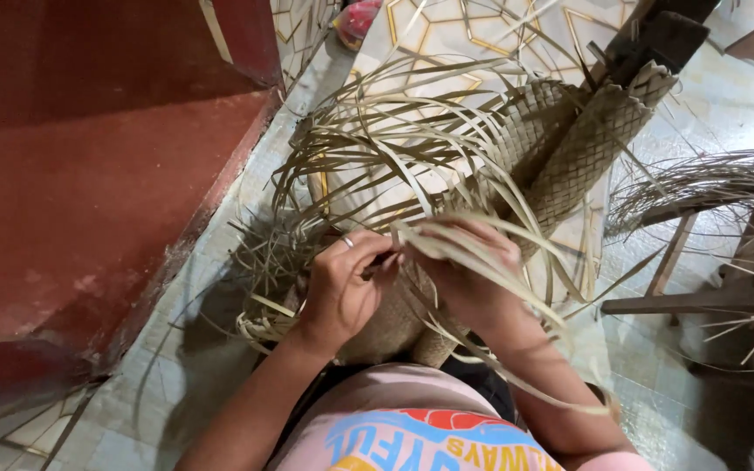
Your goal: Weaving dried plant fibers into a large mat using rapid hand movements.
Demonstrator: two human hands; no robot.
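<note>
- Woven palm-leaf mat [569, 148] lying ahead of both hands, long axis running up and to the right, away from the body.
- Loose leaf strips [377, 148] fanning out from its near edge, arching over the hands.
- Left hand [342, 292] curling shut, pinching a strip end at the near edge.
- Right hand [469, 275] just beside it, fingers closing on a bundle of strips [490, 253].
- Wooden stool [709, 296] standing off to the right.

- Soft, even light, moderately bright, falls from above and ahead; nothing glares.
- The pale floor tiles [176, 384] carry a dim sheen near the lower left.
- A soft shadow pools on the floor beneath the loose straw strips [368, 148].
- The red step [89, 192] at left looks dull and dark.
- Wide-angle bending shows at the edges.
- Both hands are slightly blurred; the woven mat [578, 148] stays sharp.
</note>
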